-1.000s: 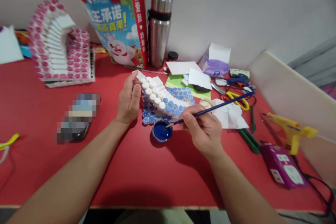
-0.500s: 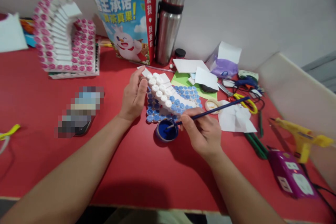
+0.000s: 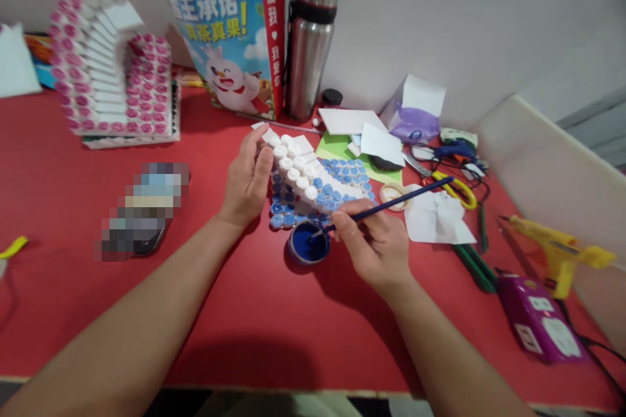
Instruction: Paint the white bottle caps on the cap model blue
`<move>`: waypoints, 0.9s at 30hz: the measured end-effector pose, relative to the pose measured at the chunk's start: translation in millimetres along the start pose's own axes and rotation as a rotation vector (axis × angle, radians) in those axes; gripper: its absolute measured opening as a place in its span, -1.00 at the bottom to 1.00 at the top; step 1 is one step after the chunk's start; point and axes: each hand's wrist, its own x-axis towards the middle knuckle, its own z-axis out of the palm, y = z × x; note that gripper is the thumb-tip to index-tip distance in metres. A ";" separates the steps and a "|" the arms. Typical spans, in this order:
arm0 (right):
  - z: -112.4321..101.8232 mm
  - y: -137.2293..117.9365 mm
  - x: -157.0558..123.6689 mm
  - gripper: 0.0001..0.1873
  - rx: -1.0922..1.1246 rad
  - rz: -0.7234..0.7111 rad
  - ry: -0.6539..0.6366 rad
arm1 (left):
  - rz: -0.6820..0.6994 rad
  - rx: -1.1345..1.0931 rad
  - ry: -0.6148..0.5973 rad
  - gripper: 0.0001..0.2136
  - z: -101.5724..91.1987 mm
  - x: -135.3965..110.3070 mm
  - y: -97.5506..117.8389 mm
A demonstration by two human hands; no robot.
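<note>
A curved white craft model [image 3: 294, 169] covered with small rosettes lies in front of me; its upper rosettes are white, while those lower down and on the base are blue. At its upper left end, my left hand [image 3: 248, 176] grips the edge between thumb and fingers. My right hand [image 3: 374, 241] is closed on a dark blue paintbrush [image 3: 396, 201], its handle pointing up to the right. The brush tip dips into a small round jar of blue paint [image 3: 309, 244], just below the model. My right fingers hide the model's lower right part.
Behind stand a pink-rosette model [image 3: 105, 78], a printed paper bag [image 3: 222, 32] and a steel flask [image 3: 312, 45]. To the right lie yellow-handled scissors [image 3: 457, 190], crumpled paper [image 3: 437, 218], a yellow glue gun [image 3: 555, 247] and a purple box [image 3: 538, 319]. A blurred-out phone [image 3: 147, 208] lies left.
The whole view has shifted slightly, so things appear a little farther left. Both hands keep their holds, and the brush tip stays in the paint jar.
</note>
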 end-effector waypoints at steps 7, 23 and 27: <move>2.0 0.6 1.3 -0.81 -0.038 -0.038 -0.012 | -0.061 0.001 -0.042 -0.19 -2.0 0.4 4.9; 3.3 2.1 4.7 -0.59 0.256 0.342 0.237 | 0.079 -0.016 0.018 -0.29 2.0 0.0 -10.8; 4.3 7.5 16.8 -0.40 0.555 0.668 0.382 | 0.132 0.029 0.045 -0.33 2.8 -0.4 -12.7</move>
